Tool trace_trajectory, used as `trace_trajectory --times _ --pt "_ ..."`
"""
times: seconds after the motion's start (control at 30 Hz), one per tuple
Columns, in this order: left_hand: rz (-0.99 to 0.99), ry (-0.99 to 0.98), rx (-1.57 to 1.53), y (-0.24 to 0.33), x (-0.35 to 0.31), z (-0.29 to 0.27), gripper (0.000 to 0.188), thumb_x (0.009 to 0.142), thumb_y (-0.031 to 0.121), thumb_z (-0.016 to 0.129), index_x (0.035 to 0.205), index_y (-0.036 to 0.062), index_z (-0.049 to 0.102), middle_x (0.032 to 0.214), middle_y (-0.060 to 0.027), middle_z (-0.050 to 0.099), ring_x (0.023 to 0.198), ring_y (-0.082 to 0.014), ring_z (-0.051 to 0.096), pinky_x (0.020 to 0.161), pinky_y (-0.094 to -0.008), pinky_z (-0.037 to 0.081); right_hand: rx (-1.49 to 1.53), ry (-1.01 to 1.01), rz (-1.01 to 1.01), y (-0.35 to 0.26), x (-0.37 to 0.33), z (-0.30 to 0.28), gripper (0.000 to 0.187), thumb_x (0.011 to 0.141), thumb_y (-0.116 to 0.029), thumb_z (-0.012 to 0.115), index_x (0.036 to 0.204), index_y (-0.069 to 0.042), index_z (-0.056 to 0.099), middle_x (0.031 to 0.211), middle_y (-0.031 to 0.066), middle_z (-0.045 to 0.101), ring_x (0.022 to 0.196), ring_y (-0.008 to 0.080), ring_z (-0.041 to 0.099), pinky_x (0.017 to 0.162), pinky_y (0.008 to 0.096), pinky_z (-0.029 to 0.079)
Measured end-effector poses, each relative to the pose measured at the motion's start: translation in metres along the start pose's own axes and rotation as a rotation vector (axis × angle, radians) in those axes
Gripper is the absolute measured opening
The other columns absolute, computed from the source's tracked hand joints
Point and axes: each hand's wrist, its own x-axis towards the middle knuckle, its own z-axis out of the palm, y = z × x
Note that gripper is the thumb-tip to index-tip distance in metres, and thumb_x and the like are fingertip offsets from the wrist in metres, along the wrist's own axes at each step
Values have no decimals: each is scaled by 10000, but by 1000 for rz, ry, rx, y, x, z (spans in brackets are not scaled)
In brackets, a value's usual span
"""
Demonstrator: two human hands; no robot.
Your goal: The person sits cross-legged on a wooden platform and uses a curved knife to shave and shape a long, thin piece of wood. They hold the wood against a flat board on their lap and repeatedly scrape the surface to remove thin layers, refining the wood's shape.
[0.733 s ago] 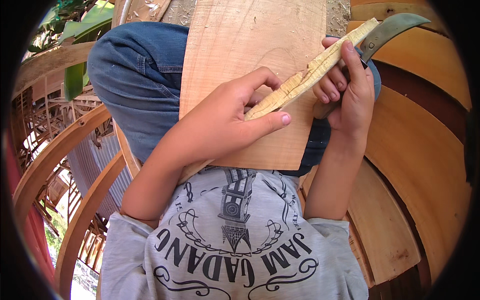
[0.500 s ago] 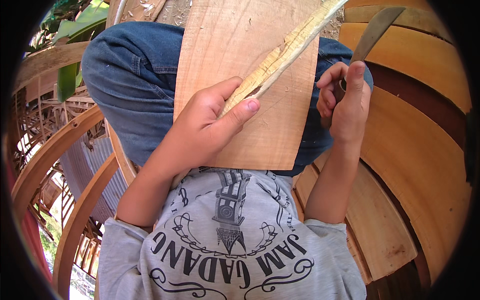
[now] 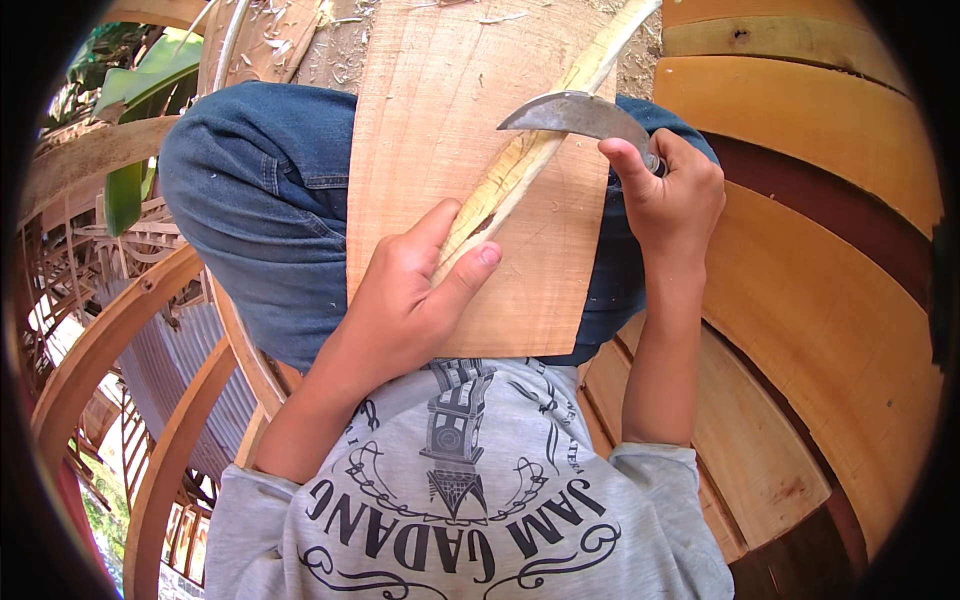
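Observation:
My left hand [image 3: 420, 275] is closed round the near end of a long pale yellow stick [image 3: 525, 155] with dark, rough grooves along its side. The stick slants up and to the right over a wooden board [image 3: 430, 60] lying across my lap. In my right hand [image 3: 672, 190] is a curved knife [image 3: 580, 113], gripped by its handle, which the fingers mostly hide. Its blade crosses over the stick near the middle of its visible length, the tip pointing left; whether it bites into the wood I cannot tell. My right thumb lies toward the base of the blade.
My crossed legs in blue jeans [image 3: 260, 200] carry the board. Pale shavings [image 3: 320, 50] litter the surface beyond it. Curved wooden slats [image 3: 820, 260] run along the right, and a curved wooden rail [image 3: 110, 340] stands at left, with a green leaf [image 3: 150, 80] behind it.
The knife has swung from off to the right, pointing up, to lying across the stick. My right hand has turned and come closer to the board. The left hand has moved slightly downward.

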Motion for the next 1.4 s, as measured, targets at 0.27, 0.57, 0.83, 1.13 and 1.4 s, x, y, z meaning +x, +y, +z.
trace_trajectory --times 0.27,0.57,0.83,1.13,1.4 --pt "38 -10 4 0 -3 -7 207 925 169 540 957 -34 521 683 -90 506 661 -102 453 606 -276 407 179 131 204 7 28 16 781 755 -736 521 493 -12 392 439 88 315 441 214 308 426 360 284" --pt "-142 -201 -406 -3 5 -17 247 966 255 483 1011 12 496 614 58 402 483 -12 349 412 -162 268 295 -84 190 4 11 -19 715 785 -656 567 555 12 458 427 97 357 423 228 331 432 353 322" --pt "21 -73 -183 -12 6 -10 244 972 266 480 1028 29 470 621 71 378 470 -7 327 410 -179 263 53 -48 -23 -14 19 10 743 584 -781 611 491 -62 451 406 84 437 367 263 473 373 346 357" --pt "43 -111 -152 -5 1 -5 228 973 251 479 983 23 487 597 77 371 457 -11 323 405 -179 261 214 143 374 34 65 16 783 778 -727 492 564 26 489 451 170 429 462 314 504 479 404 390" --pt "-155 -225 -401 -5 5 -25 336 995 349 372 815 68 413 524 28 346 342 -46 290 294 -205 279 330 -10 231 7 38 -7 698 792 -652 547 578 11 518 473 177 438 466 329 513 481 397 381"
